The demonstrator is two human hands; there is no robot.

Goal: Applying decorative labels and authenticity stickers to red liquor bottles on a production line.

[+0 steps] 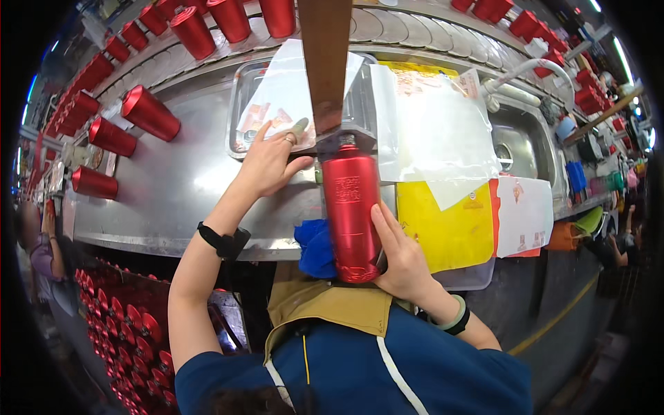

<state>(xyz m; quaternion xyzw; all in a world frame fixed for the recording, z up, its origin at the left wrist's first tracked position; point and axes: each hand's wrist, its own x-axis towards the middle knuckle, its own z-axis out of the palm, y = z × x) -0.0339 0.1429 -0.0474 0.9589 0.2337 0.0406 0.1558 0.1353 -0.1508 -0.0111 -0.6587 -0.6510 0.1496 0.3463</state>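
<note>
Steel counter [173,187] amid red bottles [149,113]

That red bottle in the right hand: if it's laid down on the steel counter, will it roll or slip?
Probably rolls: the red bottle is a smooth cylinder, like those lying on their sides nearby. Its glossy surface looks slippery, so the right hand gripping one side may be a weak hold. It seems rigid, not floppy. The left hand rests on the clear sheet.

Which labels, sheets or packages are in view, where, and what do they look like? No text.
Label stickers: small orange-and-white, on a white sheet in the steel tray, under the left hand.
Red bottle: embossed front panel, held by the right hand.
Yellow sheet: right of the bottle.
White sheet with red marks: far right.
</note>
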